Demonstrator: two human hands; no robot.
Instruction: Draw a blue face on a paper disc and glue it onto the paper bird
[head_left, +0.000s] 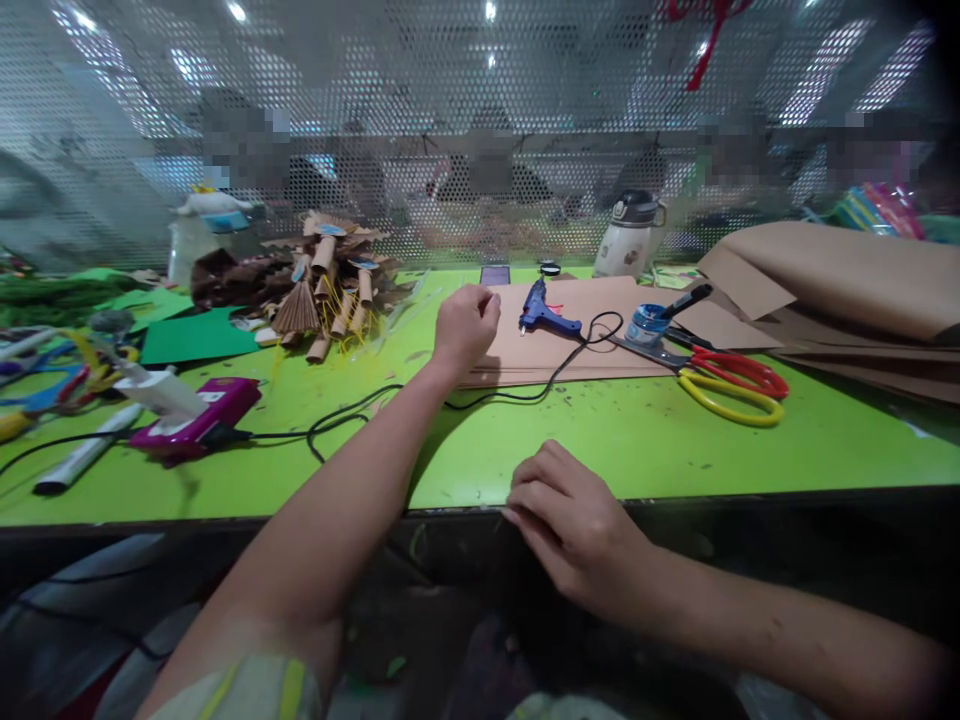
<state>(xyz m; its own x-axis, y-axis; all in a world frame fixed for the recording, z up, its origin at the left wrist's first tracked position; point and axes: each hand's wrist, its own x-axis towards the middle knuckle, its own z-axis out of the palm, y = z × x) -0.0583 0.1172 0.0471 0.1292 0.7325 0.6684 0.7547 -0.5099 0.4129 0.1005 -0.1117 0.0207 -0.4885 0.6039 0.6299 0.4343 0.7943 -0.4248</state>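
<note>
My left hand [466,325] is closed, its fingers curled, at the left edge of a stack of brown paper sheets [600,358]. What it holds, if anything, is hidden. At the table's front edge, my right hand [574,510] has its fingers bent and pressed together; nothing can be made out in them. A blue hot glue gun [547,313] lies on the sheets, its black cord [517,397] looping across the green table [465,465]. Right of the glue gun stand a small blue-labelled jar [646,326] and, beside it, scissors [731,385] with red and yellow handles.
Paper-roll crafts with yellow strings [330,290] are heaped at back left. Nearer lie a purple power strip [196,415], a white marker [86,450] and green paper [196,337]. A bottle [628,235] and brown paper [832,280] stand right, before a perforated metal screen [420,90].
</note>
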